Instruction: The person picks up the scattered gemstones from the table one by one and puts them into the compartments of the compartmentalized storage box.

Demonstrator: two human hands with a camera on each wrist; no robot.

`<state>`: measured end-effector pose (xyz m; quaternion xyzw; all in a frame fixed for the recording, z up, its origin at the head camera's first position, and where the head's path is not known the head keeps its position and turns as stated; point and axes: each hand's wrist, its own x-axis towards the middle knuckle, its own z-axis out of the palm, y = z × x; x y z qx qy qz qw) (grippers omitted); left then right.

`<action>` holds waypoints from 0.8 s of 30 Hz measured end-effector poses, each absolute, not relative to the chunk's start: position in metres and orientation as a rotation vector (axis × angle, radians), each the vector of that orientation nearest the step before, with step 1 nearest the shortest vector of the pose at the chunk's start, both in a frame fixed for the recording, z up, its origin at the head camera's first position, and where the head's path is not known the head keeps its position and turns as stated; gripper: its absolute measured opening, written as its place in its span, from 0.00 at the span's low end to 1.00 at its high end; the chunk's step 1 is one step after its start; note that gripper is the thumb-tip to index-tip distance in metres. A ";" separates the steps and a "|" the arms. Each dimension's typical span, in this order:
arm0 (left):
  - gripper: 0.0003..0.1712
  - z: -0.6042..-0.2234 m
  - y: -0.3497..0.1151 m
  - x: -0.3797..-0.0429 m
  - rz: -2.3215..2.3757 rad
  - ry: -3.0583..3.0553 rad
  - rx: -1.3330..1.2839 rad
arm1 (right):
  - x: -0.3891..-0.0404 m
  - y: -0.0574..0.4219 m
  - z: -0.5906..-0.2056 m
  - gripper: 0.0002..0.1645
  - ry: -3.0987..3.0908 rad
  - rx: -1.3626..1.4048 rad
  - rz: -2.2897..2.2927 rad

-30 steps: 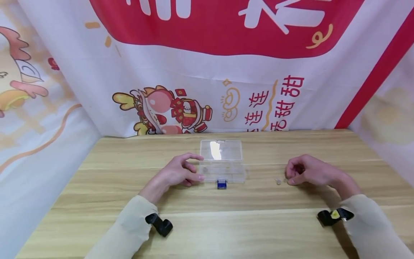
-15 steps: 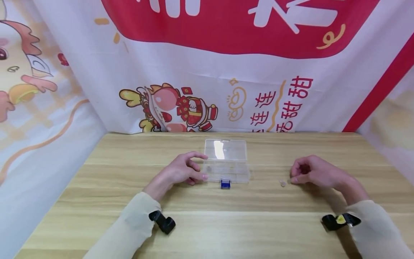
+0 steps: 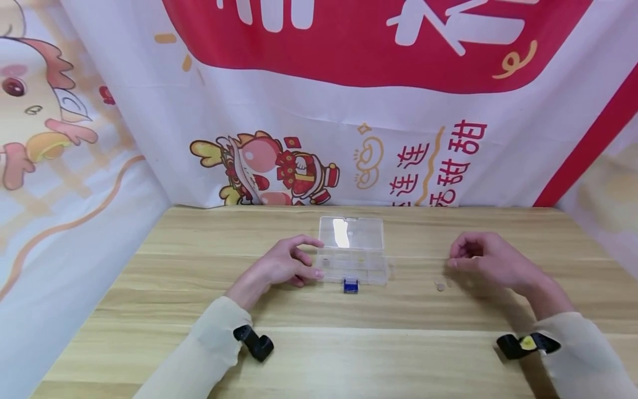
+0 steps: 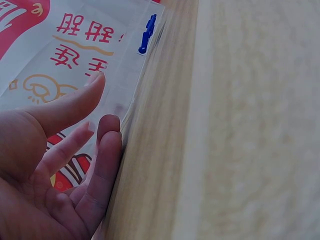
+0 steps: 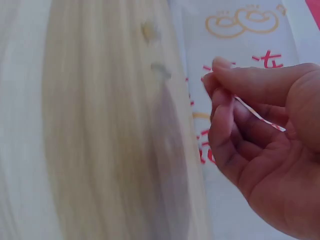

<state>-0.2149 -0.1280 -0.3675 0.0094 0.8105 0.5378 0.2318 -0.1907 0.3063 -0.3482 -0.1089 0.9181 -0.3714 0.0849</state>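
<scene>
A clear plastic compartment box (image 3: 361, 271) stands with its lid (image 3: 369, 233) raised at the back and a blue latch (image 3: 351, 285) at its front. At its left end, my left hand (image 3: 281, 265) holds it, index finger by the back corner and thumb by the front one. Several tiny pale pieces (image 3: 440, 287) lie on the table to the right of the box. Behind and just right of these is my right hand (image 3: 490, 259), thumb and index fingertips (image 5: 220, 62) together. I cannot tell whether something tiny is pinched between them.
The wood-grain table (image 3: 359, 354) ends at a white and red printed cloth (image 3: 319, 111) hung behind it. More cloth hangs at both sides. A black wrist camera (image 3: 254, 343) is worn on the left sleeve, another camera (image 3: 525, 343) on the right.
My right hand has risen back and away from the tiny pieces, leaving some in plain sight. My left hand stays at the box. The head view has shifted slightly.
</scene>
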 end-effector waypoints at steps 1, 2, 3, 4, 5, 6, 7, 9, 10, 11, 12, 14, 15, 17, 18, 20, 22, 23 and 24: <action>0.33 -0.367 -0.128 -0.215 1.477 2.228 0.026 | -0.190 0.304 -0.347 0.09 2.739 -0.321 -1.138; 0.33 -0.367 -0.128 -0.215 1.476 2.228 0.025 | -0.190 0.300 -0.346 0.09 2.734 -0.326 -1.171; 0.33 -0.367 -0.128 -0.215 1.475 2.230 0.024 | -0.190 0.297 -0.345 0.10 2.728 -0.334 -1.202; 0.33 -0.367 -0.128 -0.215 1.473 2.233 0.023 | -0.190 0.293 -0.344 0.10 2.720 -0.338 -1.233; 0.33 -0.367 -0.128 -0.215 1.469 2.237 0.022 | -0.190 0.290 -0.343 0.10 2.713 -0.351 -1.261; 0.32 -0.367 -0.128 -0.216 1.467 2.240 0.021 | -0.191 0.286 -0.343 0.11 2.711 -0.363 -1.278; 0.33 -0.367 -0.128 -0.216 1.466 2.240 0.021 | -0.191 0.283 -0.342 0.11 2.710 -0.370 -1.291; 0.32 -0.367 -0.128 -0.216 1.462 2.240 0.022 | -0.191 0.278 -0.342 0.12 2.709 -0.366 -1.303; 0.32 -0.367 -0.128 -0.217 1.463 2.238 0.024 | -0.191 0.275 -0.342 0.12 2.713 -0.358 -1.305; 0.33 -0.367 -0.128 -0.217 1.466 2.235 0.026 | -0.191 0.274 -0.343 0.13 2.720 -0.355 -1.305; 0.33 -0.366 -0.128 -0.217 1.467 2.232 0.026 | -0.192 0.272 -0.343 0.13 2.726 -0.345 -1.301; 0.32 -0.366 -0.128 -0.218 1.470 2.228 0.027 | -0.193 0.270 -0.344 0.14 2.741 -0.322 -1.296; 0.32 -0.366 -0.128 -0.218 1.472 2.226 0.027 | -0.193 0.269 -0.346 0.14 2.749 -0.307 -1.294; 0.32 -0.366 -0.127 -0.217 1.475 2.224 0.027 | -0.193 0.267 -0.347 0.15 2.753 -0.266 -1.288; 0.32 -0.366 -0.128 -0.217 1.473 2.226 0.026 | -0.193 0.266 -0.348 0.15 2.754 -0.242 -1.283; 0.32 -0.367 -0.128 -0.216 1.475 2.224 0.027 | -0.193 0.263 -0.349 0.15 2.762 -0.205 -1.271; 0.32 -0.368 -0.128 -0.215 1.474 2.224 0.031 | -0.192 0.259 -0.348 0.16 2.774 -0.178 -1.250; 0.32 -0.368 -0.128 -0.215 1.475 2.224 0.034 | -0.192 0.257 -0.348 0.16 2.780 -0.172 -1.241; 0.32 -0.368 -0.129 -0.215 1.473 2.226 0.035 | -0.192 0.255 -0.347 0.17 2.789 -0.169 -1.232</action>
